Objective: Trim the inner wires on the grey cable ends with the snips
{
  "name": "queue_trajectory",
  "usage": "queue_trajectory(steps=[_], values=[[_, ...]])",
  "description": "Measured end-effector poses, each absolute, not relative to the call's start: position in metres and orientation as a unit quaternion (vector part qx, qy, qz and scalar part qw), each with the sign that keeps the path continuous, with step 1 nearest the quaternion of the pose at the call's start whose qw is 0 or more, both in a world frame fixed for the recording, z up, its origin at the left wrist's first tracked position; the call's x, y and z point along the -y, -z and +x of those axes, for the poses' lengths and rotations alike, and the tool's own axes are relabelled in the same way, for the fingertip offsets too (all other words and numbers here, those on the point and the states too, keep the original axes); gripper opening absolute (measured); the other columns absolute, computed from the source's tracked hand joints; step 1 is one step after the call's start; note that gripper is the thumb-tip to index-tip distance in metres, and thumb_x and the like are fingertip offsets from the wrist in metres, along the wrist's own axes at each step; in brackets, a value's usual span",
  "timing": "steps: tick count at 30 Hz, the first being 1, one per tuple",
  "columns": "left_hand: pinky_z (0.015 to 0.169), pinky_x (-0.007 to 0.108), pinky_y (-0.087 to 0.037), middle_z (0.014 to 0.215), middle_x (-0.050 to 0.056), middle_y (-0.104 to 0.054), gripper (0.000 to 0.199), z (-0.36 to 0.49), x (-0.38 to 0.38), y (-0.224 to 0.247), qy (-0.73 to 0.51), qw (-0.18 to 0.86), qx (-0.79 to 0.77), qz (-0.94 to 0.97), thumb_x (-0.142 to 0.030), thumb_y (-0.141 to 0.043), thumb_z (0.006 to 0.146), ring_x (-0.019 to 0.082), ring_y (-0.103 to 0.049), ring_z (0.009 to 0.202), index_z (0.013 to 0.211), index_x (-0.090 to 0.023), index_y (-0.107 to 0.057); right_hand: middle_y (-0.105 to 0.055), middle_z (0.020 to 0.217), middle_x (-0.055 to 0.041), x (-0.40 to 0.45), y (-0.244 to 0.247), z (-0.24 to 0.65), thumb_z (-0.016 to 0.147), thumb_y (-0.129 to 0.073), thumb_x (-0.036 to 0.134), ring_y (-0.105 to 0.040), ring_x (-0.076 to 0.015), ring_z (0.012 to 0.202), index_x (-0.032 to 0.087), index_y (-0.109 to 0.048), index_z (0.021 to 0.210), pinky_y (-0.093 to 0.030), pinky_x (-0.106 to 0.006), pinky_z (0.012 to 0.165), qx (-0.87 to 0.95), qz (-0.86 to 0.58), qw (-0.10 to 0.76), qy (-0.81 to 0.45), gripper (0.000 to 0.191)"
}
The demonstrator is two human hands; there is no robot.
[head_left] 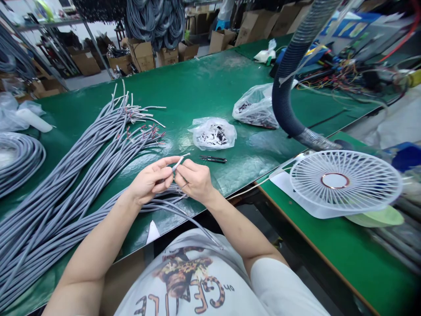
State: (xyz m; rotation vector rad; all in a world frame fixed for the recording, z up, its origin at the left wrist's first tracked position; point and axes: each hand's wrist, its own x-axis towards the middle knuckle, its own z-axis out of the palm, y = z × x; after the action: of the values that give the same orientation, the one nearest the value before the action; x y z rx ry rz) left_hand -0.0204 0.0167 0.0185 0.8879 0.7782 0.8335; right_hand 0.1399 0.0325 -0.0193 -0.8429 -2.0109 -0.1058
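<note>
Between my two hands, above the green table, is the pale stripped end of a grey cable (178,163). My left hand (153,181) is closed round it from the left, with thumb and index finger near the tip. From the right, my right hand (196,181) pinches the same end; its fingertips partly hide the spot. Bundles of grey cables (75,149) lie to the left, many with frayed red and white wires at their ends. A slim black tool (213,159), tweezers or snips, rests just beyond my right hand. Behind it sits an open plastic bag (213,135) of small white and black pieces.
A second plastic bag (256,107) lies farther back. To the right stand a white fan (345,182) and a dark flexible hose (284,87) arching down. A cable coil (19,160) lies at far left. The table's near edge (243,189) runs just before my body.
</note>
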Motion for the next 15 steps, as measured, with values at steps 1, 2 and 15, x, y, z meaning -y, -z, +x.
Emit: queue_trajectory(steps=[1, 2, 15], values=[[0.034, 0.012, -0.011, 0.050, -0.005, -0.052, 0.043, -0.021, -0.017, -0.020, -0.381, 0.757, -0.353, 0.395, -0.024, -0.065, 0.080, -0.002, -0.019, 0.030, 0.120, -0.011, -0.056, -0.055, 0.063, -0.0010, -0.034, 0.020, 0.138, 0.089, -0.042, 0.015, -0.047, -0.0089, 0.056, 0.017, -0.057, 0.063, -0.036, -0.022, 0.057, 0.819, -0.338, 0.460, 0.058, 0.031], [0.034, 0.012, -0.012, 0.048, -0.006, -0.051, 0.042, -0.022, -0.017, -0.021, -0.383, 0.763, -0.351, 0.386, -0.023, -0.065, 0.080, -0.002, -0.018, 0.030, 0.119, -0.011, -0.058, -0.055, 0.063, -0.0010, -0.035, 0.020, 0.136, 0.089, -0.042, 0.015, -0.047, -0.0091, 0.056, 0.018, -0.057, 0.063, -0.036, -0.022, 0.057, 0.821, -0.333, 0.459, 0.066, 0.031], [0.037, 0.014, -0.021, 0.047, -0.006, -0.045, 0.024, -0.021, -0.024, -0.018, -0.421, 0.734, -0.371, 0.382, -0.025, -0.065, 0.079, 0.000, -0.028, 0.032, 0.098, -0.010, -0.066, -0.052, 0.062, 0.0026, -0.057, 0.039, 0.174, 0.086, -0.054, 0.033, -0.045, -0.0101, 0.056, 0.017, -0.064, 0.085, -0.037, -0.023, 0.057, 0.715, -0.451, 0.431, -0.315, 0.020]])
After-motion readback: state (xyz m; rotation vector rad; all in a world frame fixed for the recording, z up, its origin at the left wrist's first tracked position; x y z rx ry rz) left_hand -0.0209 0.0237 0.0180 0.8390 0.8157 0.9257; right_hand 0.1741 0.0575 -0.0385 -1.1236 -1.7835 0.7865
